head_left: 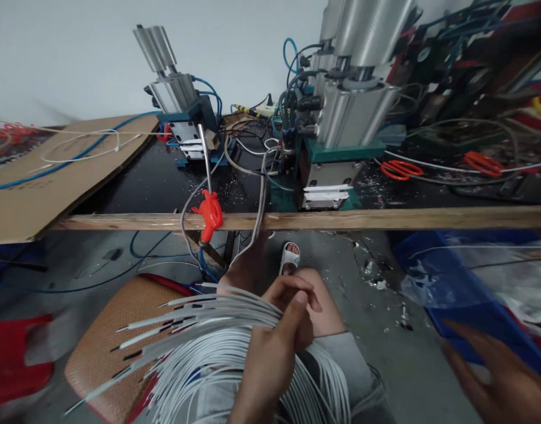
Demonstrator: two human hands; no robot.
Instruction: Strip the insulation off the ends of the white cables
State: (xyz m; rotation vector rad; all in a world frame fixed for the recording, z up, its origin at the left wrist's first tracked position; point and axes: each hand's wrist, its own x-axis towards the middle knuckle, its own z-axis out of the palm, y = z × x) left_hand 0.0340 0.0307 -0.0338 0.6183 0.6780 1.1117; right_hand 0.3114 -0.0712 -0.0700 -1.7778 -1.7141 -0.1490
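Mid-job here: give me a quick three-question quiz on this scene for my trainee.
1. True or false: the left hand grips the bundle of white wires.
2. The scissors on the bench are: A orange-red, B green, C black.
3. Fill in: the right hand is open by the blue ____.

Key: 1 true; 2 A; 3 bin.

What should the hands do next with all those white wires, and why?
Probably bring the right hand over to the bundle of white wires and pinch one loose end. The left hand grips the bundle, its ends fanned out, while the right hand is open and empty beside the blue bin.
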